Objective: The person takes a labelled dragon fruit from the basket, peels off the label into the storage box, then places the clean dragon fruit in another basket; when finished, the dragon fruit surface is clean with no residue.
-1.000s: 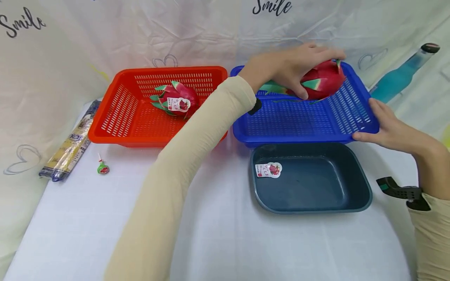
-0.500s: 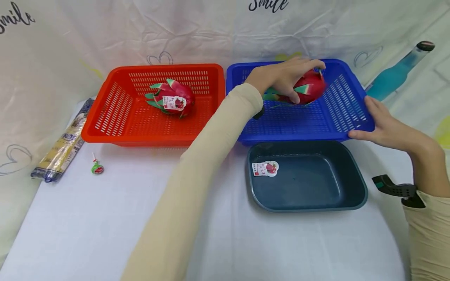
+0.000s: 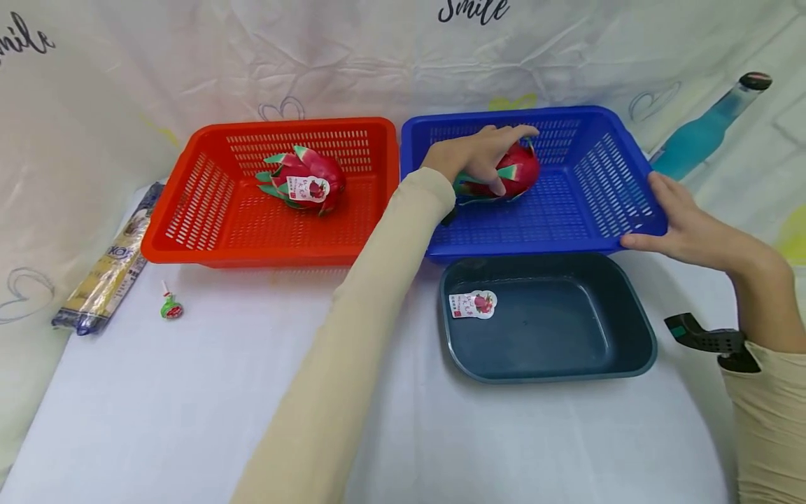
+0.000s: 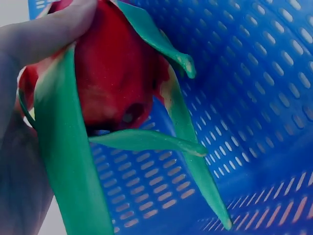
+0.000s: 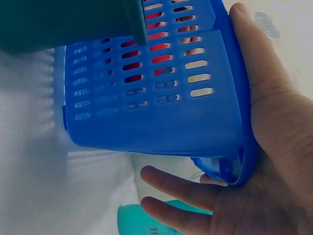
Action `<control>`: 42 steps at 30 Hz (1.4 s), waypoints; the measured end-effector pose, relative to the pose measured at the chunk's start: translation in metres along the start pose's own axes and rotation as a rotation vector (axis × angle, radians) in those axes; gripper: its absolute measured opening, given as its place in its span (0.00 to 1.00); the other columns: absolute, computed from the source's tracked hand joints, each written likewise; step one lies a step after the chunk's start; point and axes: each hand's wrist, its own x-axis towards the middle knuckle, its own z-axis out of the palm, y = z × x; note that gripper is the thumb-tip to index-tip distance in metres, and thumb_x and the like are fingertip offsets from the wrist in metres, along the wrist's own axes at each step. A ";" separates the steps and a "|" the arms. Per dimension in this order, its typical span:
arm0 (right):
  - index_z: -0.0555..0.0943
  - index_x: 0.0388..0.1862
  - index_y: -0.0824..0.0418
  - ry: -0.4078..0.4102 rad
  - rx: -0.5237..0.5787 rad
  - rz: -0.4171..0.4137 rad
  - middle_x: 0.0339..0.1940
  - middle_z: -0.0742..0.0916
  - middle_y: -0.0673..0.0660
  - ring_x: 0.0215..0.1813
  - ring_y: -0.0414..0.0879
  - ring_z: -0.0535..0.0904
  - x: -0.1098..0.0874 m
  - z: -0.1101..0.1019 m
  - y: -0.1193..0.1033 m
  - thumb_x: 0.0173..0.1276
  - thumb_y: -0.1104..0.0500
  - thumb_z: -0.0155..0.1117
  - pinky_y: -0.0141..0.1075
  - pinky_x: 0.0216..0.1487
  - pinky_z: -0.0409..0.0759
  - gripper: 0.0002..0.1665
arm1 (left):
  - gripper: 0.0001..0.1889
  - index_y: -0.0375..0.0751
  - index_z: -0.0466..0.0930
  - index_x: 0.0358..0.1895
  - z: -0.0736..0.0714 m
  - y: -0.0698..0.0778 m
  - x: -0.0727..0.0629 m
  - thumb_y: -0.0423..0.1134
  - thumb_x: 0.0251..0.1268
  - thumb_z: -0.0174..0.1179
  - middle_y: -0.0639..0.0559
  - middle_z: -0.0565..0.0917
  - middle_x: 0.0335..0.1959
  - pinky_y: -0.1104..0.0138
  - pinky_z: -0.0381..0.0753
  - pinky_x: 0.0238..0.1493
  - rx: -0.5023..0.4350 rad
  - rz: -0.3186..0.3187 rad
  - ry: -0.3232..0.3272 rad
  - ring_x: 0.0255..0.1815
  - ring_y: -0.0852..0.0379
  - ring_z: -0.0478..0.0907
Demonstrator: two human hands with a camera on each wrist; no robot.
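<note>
Red dragon fruit (image 3: 525, 171), likely firm, smooth; take round body. Left grip (image 3: 476, 155): holding it. Right grip (image 3: 697, 231): spread against blue basket (image 3: 611, 183).

Indoor tabletop setup, white-covered table (image 3: 189, 406), Smile-printed backdrop (image 3: 365, 56)

Dragon fruit (image 4: 112, 73) in left hand (image 4: 17, 142)

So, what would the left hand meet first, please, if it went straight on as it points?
Probably the right end of the blue basket, though the height of the left hand is hard to judge.
</note>
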 end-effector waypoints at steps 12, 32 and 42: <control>0.20 0.76 0.44 0.018 0.023 -0.026 0.78 0.28 0.60 0.75 0.75 0.31 0.005 0.001 -0.004 0.66 0.52 0.62 0.78 0.62 0.43 0.64 | 0.52 0.79 0.28 0.73 -0.006 0.014 -0.012 0.49 0.62 0.63 0.61 0.30 0.80 0.61 0.68 0.71 0.132 -0.125 -0.078 0.81 0.57 0.33; 0.20 0.76 0.46 0.022 0.017 -0.010 0.77 0.29 0.62 0.75 0.75 0.32 0.002 0.004 -0.004 0.66 0.52 0.62 0.78 0.63 0.44 0.64 | 0.56 0.74 0.28 0.74 -0.016 0.002 -0.021 0.49 0.58 0.67 0.61 0.39 0.80 0.60 0.67 0.72 0.148 -0.152 -0.085 0.81 0.54 0.41; 0.20 0.76 0.45 0.028 0.012 -0.008 0.77 0.28 0.61 0.75 0.75 0.31 -0.002 0.002 -0.001 0.66 0.51 0.61 0.78 0.61 0.44 0.64 | 0.55 0.79 0.27 0.73 -0.015 0.008 -0.022 0.52 0.58 0.66 0.65 0.40 0.80 0.56 0.67 0.72 0.191 -0.203 -0.085 0.80 0.49 0.46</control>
